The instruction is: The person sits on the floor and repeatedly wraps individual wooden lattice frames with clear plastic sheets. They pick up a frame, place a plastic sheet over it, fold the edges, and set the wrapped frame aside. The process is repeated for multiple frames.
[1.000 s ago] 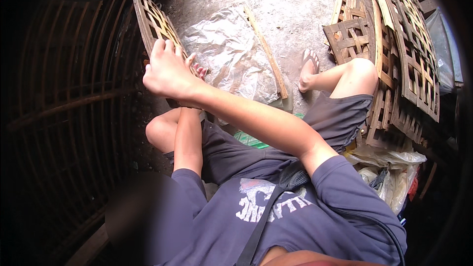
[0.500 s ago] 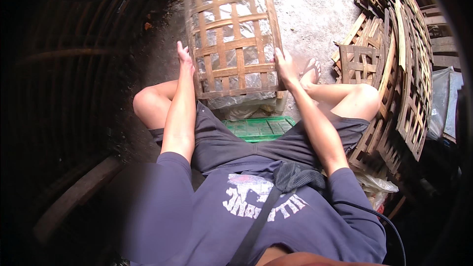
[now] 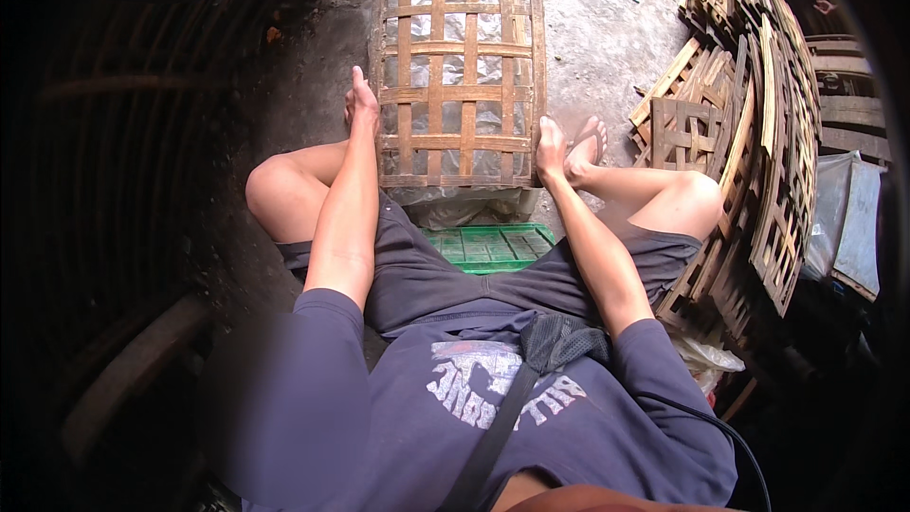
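Observation:
A rectangular woven bamboo panel [image 3: 455, 95] lies front and centre, with crinkled clear plastic showing through its openings and below its near edge. My left hand [image 3: 361, 100] is at the panel's left edge, fingers extended upward beside it. My right hand [image 3: 550, 147] is closed on the right edge near the lower corner. Between my thighs, below the panel, sits a green plastic tray [image 3: 488, 245].
At my right leans a curved stack of woven bamboo panels and slats [image 3: 773, 171], with grey sheeting [image 3: 844, 218] behind. Dark curved slats [image 3: 114, 85] line the left. My sandalled foot [image 3: 590, 144] rests on the pale floor [image 3: 607, 47] beside the panel.
The panel swung from upright at the left to face up in the centre, then settled slightly. My right hand moved from across my body to its right edge; my left fingers now show.

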`<state>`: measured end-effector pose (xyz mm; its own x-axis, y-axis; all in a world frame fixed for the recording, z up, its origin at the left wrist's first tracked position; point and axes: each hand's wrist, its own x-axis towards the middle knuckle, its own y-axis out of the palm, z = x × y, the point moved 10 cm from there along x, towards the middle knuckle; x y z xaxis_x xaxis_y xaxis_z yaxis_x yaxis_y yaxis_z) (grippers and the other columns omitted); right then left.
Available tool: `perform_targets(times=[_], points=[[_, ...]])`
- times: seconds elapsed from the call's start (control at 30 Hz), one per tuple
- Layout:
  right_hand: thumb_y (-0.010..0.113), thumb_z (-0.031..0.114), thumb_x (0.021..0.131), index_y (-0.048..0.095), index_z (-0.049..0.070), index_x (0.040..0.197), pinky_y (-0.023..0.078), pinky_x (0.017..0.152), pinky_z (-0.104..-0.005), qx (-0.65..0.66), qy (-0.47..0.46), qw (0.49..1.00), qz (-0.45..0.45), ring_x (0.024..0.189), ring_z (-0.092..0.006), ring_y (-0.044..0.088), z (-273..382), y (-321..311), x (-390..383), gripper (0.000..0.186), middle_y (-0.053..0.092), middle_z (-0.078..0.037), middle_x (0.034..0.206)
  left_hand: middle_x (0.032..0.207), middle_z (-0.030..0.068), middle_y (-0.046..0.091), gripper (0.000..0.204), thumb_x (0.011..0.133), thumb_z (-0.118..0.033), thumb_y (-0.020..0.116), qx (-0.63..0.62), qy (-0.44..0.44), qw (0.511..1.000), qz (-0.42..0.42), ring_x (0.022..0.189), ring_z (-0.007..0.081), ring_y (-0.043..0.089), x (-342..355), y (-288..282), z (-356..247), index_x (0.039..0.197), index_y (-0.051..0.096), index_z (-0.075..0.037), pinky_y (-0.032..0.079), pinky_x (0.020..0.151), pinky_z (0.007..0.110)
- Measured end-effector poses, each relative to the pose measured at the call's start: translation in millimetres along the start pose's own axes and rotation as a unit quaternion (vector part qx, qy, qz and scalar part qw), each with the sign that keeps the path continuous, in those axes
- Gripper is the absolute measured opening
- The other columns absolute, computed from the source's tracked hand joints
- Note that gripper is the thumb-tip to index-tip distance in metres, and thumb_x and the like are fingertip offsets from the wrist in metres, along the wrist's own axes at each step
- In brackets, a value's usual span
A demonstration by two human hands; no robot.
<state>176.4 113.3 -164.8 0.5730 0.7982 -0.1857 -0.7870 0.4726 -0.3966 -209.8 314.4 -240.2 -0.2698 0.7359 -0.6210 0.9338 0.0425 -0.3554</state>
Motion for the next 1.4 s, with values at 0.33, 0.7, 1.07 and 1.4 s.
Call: perform_targets(times=[0.33,0.7,1.07,1.4], points=[[0.014,0.062,0.089,0.040,0.000,0.132,0.017,0.104,-0.0568,-0.340,0.245,0.889,0.182,0.129,-0.0418,0.031,-68,16,-20,0.080,0.039,-0.028,0.133,0.146,0.0146,0.025,0.070,0.087,-0.053,0.029,0.306,0.127,0.943,-0.040,0.138,0.0274,0.015,-8,7,-3,0.138,0.031,-0.004,0.005,0.111,0.043],[0.035,0.056,0.089,0.045,-0.002,0.125,0.033,0.100,-0.0461,-0.311,0.159,0.913,0.210,0.119,-0.0410,0.044,-84,30,-7,0.069,0.048,-0.028,0.123,0.113,0.0248,0.057,0.054,0.072,-0.039,0.048,0.356,0.141,0.916,0.120,0.109,0.0341,0.054,-86,57,-41,0.103,0.061,0.003,0.039,0.095,0.038],[0.040,0.052,0.088,0.056,-0.013,0.101,0.042,0.090,-0.0446,-0.301,0.081,0.905,0.290,0.103,-0.0428,0.054,-75,71,-16,0.068,0.057,-0.033,0.103,0.107,0.0170,0.062,0.048,0.074,-0.019,0.048,0.287,0.190,0.919,0.192,0.101,0.0238,0.058,-60,91,-43,0.118,0.057,-0.003,0.043,0.089,0.031],[0.048,0.030,0.090,0.060,0.002,0.108,0.049,0.075,-0.0395,-0.174,-0.256,0.934,0.176,0.082,-0.0334,0.062,189,-84,-51,0.035,0.064,-0.018,0.083,0.064,-0.0022,0.047,0.044,0.083,-0.012,0.044,0.156,0.140,0.914,0.347,0.047,0.0072,0.034,-42,193,-72,0.127,0.051,-0.016,0.029,0.042,0.026]])
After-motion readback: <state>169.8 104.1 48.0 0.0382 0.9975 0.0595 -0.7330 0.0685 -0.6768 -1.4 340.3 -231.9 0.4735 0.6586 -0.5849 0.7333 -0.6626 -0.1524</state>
